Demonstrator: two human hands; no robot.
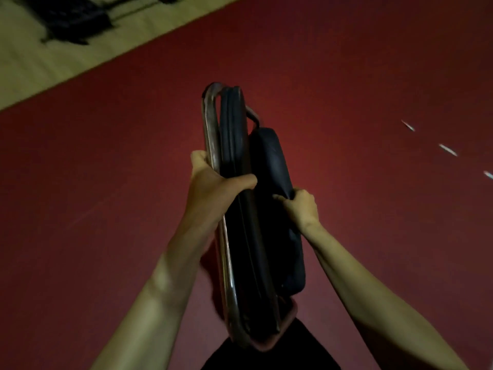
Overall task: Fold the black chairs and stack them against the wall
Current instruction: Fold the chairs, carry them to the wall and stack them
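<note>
A folded black chair point(234, 145) with a chrome tube frame and dark padded seat and back is held edge-on in front of me, above the red floor. My left hand point(213, 182) grips the chrome frame and seat edge on the chair's left side, thumb across the top. My right hand point(300, 206) holds the padded cushion on the right side, fingers curled into it. The chair's lower end sits close to my body near the bottom of the view.
A dark red carpet point(373, 76) covers most of the floor. A pale wooden strip point(40, 62) runs along the top left, where a blurred dark chair-like object point(72, 17) stands. Small bright streaks point(448, 150) lie at the right.
</note>
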